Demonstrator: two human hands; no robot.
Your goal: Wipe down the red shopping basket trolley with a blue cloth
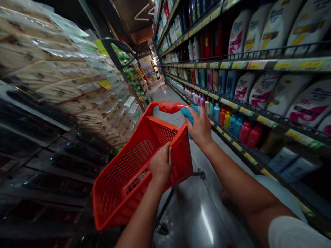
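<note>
Your left hand (161, 162) closes on the rim of the red cart (117, 163); your right hand (199, 126) pinches the blue cloth (188, 114). The cart, at 7 o'clock, points long toward 1 o'clock; open floor strip (200, 210), 5 o'clock.

White sleeve (292, 231) on the right arm (238, 179), plain rounded edge, bare forearms (144, 210), bare hands (160, 163)

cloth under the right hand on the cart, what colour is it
The cloth is bright blue, seen best in the head view.
</note>
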